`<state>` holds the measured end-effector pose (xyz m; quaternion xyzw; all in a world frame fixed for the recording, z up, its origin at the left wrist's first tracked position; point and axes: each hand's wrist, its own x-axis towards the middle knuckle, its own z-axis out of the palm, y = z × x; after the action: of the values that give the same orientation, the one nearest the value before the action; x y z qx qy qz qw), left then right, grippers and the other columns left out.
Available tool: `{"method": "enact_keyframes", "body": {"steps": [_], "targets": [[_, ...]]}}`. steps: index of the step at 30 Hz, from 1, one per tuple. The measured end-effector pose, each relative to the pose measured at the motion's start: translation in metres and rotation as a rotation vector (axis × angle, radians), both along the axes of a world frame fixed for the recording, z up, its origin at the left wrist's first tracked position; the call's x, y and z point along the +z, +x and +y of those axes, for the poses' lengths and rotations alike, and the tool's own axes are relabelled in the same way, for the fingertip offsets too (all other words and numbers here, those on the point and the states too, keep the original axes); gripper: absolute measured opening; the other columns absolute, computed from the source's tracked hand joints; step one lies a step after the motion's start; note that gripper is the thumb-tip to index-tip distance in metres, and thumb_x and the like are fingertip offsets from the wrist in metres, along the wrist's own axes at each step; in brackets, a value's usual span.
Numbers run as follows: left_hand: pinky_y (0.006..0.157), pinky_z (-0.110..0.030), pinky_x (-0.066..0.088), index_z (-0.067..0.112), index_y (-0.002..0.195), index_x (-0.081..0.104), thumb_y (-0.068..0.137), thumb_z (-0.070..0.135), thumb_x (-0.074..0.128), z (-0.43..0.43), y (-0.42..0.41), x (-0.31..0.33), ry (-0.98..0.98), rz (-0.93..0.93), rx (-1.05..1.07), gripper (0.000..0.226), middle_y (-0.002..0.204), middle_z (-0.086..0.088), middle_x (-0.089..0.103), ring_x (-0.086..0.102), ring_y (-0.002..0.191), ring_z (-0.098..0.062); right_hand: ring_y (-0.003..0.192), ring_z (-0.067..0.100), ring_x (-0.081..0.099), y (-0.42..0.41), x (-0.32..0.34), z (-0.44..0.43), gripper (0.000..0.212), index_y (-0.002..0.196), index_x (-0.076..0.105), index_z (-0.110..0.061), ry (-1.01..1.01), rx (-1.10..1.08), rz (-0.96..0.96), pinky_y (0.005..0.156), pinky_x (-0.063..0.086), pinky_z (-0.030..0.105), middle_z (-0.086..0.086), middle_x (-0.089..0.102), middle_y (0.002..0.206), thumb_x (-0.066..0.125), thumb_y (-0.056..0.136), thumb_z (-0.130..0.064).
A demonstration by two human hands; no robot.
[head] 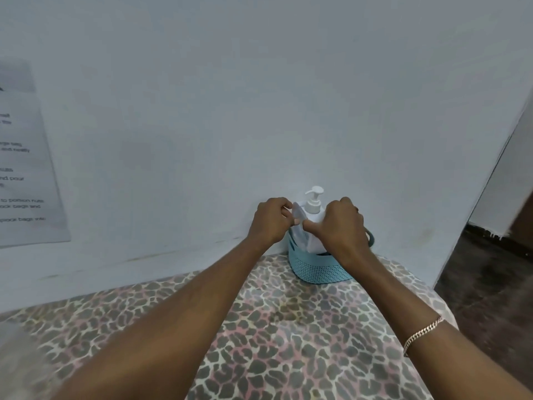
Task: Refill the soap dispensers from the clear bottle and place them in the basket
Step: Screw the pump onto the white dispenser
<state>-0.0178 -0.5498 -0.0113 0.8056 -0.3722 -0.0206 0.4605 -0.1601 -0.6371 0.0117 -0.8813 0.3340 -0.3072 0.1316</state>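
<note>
One white soap dispenser [313, 204], pump top, stands upright between the grips with its long axis vertical and its nozzle pointing left. It sits in one teal woven basket [317, 269] just below both grips. The right grip [341, 226] is curled round the dispenser body, thumb stuck out leftward. The left grip [269, 220] pinches the top edge of one whitish item [298, 215], tilted left in the basket; can't tell what it is. The basket is on a leopard-print worktop [274, 327]. One bracelet [422, 332] on the right forearm.

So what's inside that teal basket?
A white pump dispenser stands in the teal basket, a second pale bottle beside it. The left hand and right hand cover their bodies; the basket wall hides the rest.
</note>
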Motion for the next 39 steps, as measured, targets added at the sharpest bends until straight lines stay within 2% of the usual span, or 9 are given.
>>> {"method": "enact_keyframes", "body": {"steps": [3,6,10,14,19,26,30,34,39], "targets": [[0.091,-0.036,0.059,0.008,0.119,0.075,0.087,0.016,0.086,-0.003,0.001,-0.008,0.042,-0.015,0.007,0.034,0.105,-0.008,0.076,0.072,0.097,-0.023,0.074,0.027,0.056,0.000,-0.011,-0.002,0.060,0.078,0.056,-0.009,-0.022,0.001,0.030,0.061,0.035,0.033,0.009,0.051,0.094,0.072,0.085,-0.067],[0.089,-0.038,0.059,0.007,0.112,0.075,0.086,0.018,0.086,-0.006,0.000,-0.015,0.104,-0.019,-0.015,0.031,0.103,-0.007,0.075,0.071,0.096,-0.024,0.078,0.028,0.060,-0.001,-0.023,-0.003,0.064,0.085,0.065,-0.004,-0.041,0.006,0.053,0.062,0.035,0.033,0.009,0.055,0.097,0.068,0.090,-0.067],[0.089,-0.042,0.057,0.004,0.107,0.076,0.085,0.020,0.086,-0.011,-0.001,-0.021,0.178,-0.072,-0.012,0.029,0.106,-0.009,0.072,0.068,0.097,-0.026,0.091,0.028,0.063,0.000,-0.035,-0.002,0.051,0.097,0.071,-0.005,-0.045,0.014,0.080,0.067,0.036,0.032,0.015,0.062,0.115,0.069,0.094,-0.056],[0.086,-0.038,0.056,0.008,0.106,0.080,0.090,0.020,0.079,-0.010,0.002,-0.026,0.207,-0.080,0.000,0.020,0.107,-0.007,0.073,0.068,0.097,-0.024,0.103,0.030,0.059,0.002,-0.048,0.005,0.045,0.099,0.071,-0.004,-0.071,-0.006,0.082,0.075,0.043,0.034,0.016,0.062,0.117,0.069,0.097,-0.049],[0.077,-0.030,0.046,0.009,0.114,0.077,0.097,0.018,0.065,-0.006,-0.002,-0.026,0.280,-0.130,-0.021,0.022,0.111,-0.008,0.072,0.063,0.094,-0.023,0.109,0.028,0.052,0.000,-0.059,0.008,0.051,0.093,0.067,-0.006,-0.070,-0.019,0.054,0.074,0.032,0.031,0.013,0.063,0.112,0.067,0.098,-0.056],[0.098,-0.035,0.049,0.012,0.139,0.066,0.106,0.028,0.057,0.011,-0.019,-0.019,0.371,-0.113,-0.112,0.038,0.137,-0.012,0.067,0.062,0.122,-0.028,0.117,0.033,0.053,-0.003,-0.057,0.015,0.042,0.108,0.072,-0.002,-0.001,-0.016,0.101,0.081,0.043,0.035,0.015,0.055,0.132,0.067,0.101,-0.044],[0.104,-0.039,0.048,0.012,0.147,0.058,0.104,0.036,0.063,0.033,-0.038,-0.015,0.352,-0.133,-0.121,0.050,0.141,-0.013,0.064,0.060,0.127,-0.030,0.114,0.036,0.055,-0.009,-0.056,0.021,0.039,0.113,0.071,-0.001,-0.006,0.000,0.130,0.091,0.043,0.038,0.016,0.052,0.137,0.060,0.106,-0.038],[0.105,-0.039,0.048,0.016,0.152,0.053,0.102,0.040,0.065,0.064,-0.061,-0.013,0.295,-0.141,-0.110,0.056,0.143,-0.008,0.061,0.060,0.127,-0.026,0.105,0.038,0.059,-0.026,-0.058,0.027,0.031,0.111,0.072,0.002,0.001,0.084,-0.021,0.093,0.049,0.045,0.019,0.056,0.125,0.065,0.103,-0.027],[0.105,-0.041,0.052,0.019,0.150,0.055,0.100,0.046,0.066,0.111,-0.089,-0.011,0.183,-0.167,-0.058,0.058,0.144,-0.002,0.059,0.061,0.126,-0.022,0.108,0.028,0.062,-0.053,-0.060,0.060,0.040,0.133,0.068,-0.004,0.011,0.189,-0.243,0.085,0.054,0.039,0.012,0.060,0.122,0.071,0.100,-0.026]]}}
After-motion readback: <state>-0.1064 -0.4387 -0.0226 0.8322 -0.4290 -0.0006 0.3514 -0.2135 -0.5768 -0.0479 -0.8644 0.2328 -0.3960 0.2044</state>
